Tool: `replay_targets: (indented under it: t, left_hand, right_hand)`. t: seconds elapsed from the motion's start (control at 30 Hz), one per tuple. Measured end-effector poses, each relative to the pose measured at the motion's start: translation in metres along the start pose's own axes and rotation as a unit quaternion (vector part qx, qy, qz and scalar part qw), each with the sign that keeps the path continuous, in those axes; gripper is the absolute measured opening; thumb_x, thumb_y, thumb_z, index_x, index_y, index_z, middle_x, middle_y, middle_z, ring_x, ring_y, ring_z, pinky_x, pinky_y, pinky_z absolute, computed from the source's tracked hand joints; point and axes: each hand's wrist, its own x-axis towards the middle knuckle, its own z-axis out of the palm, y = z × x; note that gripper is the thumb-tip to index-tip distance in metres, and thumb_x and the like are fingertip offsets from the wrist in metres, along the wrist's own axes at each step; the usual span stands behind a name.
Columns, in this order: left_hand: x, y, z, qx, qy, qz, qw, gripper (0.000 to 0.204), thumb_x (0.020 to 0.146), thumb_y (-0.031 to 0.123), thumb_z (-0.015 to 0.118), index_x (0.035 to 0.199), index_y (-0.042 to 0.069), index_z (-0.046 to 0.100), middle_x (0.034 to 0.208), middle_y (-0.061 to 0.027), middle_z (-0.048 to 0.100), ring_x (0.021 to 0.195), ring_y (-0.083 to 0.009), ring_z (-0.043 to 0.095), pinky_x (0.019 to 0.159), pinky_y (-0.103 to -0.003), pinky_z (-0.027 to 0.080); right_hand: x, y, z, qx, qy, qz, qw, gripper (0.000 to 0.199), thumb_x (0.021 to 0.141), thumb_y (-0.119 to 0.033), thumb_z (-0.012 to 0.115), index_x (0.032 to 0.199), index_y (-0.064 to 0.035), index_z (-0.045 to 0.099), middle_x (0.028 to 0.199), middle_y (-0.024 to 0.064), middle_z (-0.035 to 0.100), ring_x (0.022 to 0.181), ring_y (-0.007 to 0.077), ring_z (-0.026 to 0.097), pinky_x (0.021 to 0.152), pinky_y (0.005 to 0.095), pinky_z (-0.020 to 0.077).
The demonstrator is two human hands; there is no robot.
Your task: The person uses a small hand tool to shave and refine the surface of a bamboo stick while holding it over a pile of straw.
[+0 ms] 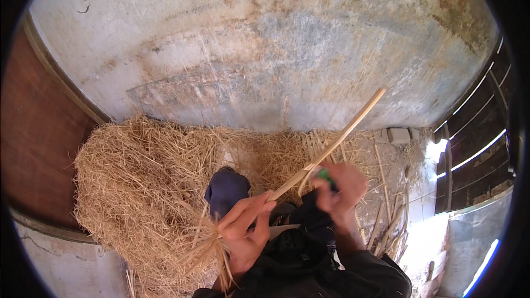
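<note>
A long pale wooden stick (349,128) slants from lower left to upper right across my lap. My left hand (246,227) is closed round its lower part, with thumb and fingers pinching it. Below that hand, thin split strips (205,249) fan out like a frayed end. My right hand (348,187) is beside the stick's middle, closed on a small green-and-dark tool (324,175); motion blurs it, and I cannot make out a blade. A thin pale strip (301,186) curls off the stick near that tool.
A large heap of straw (143,187) fills the floor at left, reaching my knee (226,187). Loose sticks (389,226) lie at right, near a grey block (398,136). A stained wall (265,49) stands ahead; dark slatted boards (477,132) are at far right.
</note>
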Motion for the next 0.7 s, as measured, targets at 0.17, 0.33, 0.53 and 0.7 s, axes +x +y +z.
replay_targets:
  t: [0.17,0.33,0.53,0.7]
  left_hand:
    - [-0.021,-0.017,-0.043,0.101,0.011,-0.100,0.990,0.017,0.096,0.002,0.083,0.112,-0.001,0.085,0.097,-0.0136,0.080,0.083,-0.0179,0.077,0.070,-0.030,0.058]
    - [-0.009,-0.014,-0.054,0.129,0.044,-0.118,0.984,0.016,0.098,0.003,0.082,0.114,-0.002,0.083,0.098,-0.0138,0.079,0.080,-0.0163,0.073,0.067,-0.029,0.055]
    - [-0.011,0.010,-0.028,0.082,0.001,-0.003,0.997,0.016,0.097,0.004,0.082,0.112,-0.003,0.081,0.097,-0.0147,0.079,0.080,-0.0216,0.073,0.073,-0.031,0.056]
    - [-0.026,0.027,-0.021,0.086,-0.035,0.041,0.995,0.019,0.090,-0.001,0.087,0.108,-0.003,0.083,0.099,-0.0151,0.081,0.086,-0.0262,0.079,0.073,-0.033,0.062]
  right_hand:
    - [0.029,0.122,-0.059,-0.097,0.177,0.287,0.936,0.036,0.111,-0.032,0.069,0.110,0.0008,0.083,0.080,-0.0012,0.073,0.064,0.0041,0.050,0.054,0.0268,0.0294]
    - [-0.001,0.114,-0.044,-0.002,0.065,0.309,0.949,0.036,0.110,-0.035,0.068,0.111,-0.0017,0.080,0.087,-0.0011,0.070,0.069,0.0062,0.051,0.062,0.0279,0.0343]
    - [-0.036,0.035,-0.027,0.358,-0.094,0.366,0.854,0.048,0.107,-0.047,0.071,0.117,-0.0011,0.077,0.090,0.0025,0.071,0.077,0.0081,0.059,0.069,0.0271,0.0427]
    - [-0.041,0.004,-0.055,0.528,-0.111,0.371,0.756,0.060,0.104,-0.056,0.072,0.119,0.0016,0.074,0.092,0.0060,0.072,0.076,0.0115,0.064,0.065,0.0281,0.0430]
